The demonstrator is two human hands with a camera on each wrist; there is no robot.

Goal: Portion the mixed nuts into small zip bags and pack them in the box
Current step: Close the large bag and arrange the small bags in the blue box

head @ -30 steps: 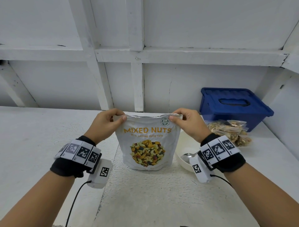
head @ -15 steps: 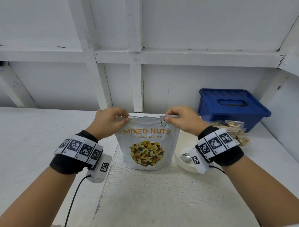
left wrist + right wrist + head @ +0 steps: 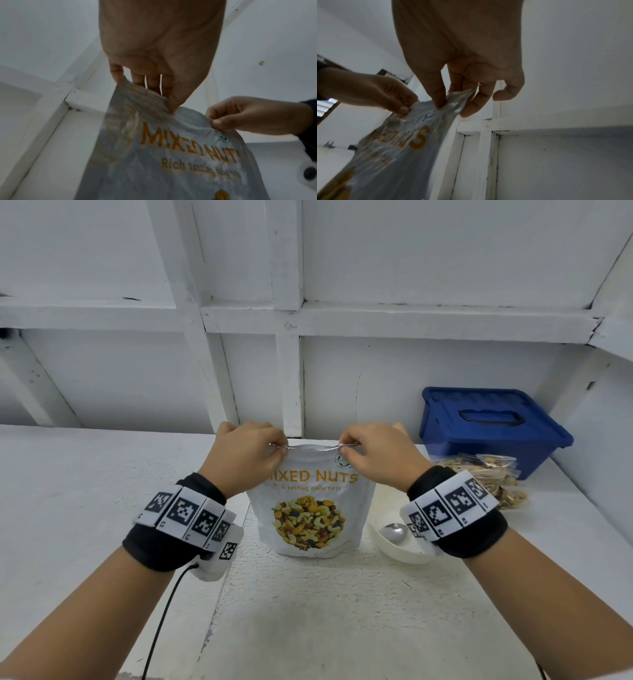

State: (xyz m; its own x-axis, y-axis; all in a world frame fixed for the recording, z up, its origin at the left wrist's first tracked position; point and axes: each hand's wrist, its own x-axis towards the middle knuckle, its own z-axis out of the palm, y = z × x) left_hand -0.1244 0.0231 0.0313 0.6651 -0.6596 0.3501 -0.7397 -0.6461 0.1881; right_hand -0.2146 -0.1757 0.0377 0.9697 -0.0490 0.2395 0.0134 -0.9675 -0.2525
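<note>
Nut pouch (image 3: 310, 505) — front panel, orange lettering: "MIXED NUTS"; smaller line beneath — "Rich tasting", remainder blurred.

The nut pouch (image 3: 310, 501) looks like smooth, slightly shiny plastic film, crinkled at the top. The box (image 3: 489, 426) is made of glossy blue plastic. The small bags (image 3: 486, 477) are clear, shiny plastic. The bowl (image 3: 397, 546) looks smooth and white, and a shiny metal spoon (image 3: 394, 531) is seen in it. The table (image 3: 308, 611) looks rough and matt.
</note>
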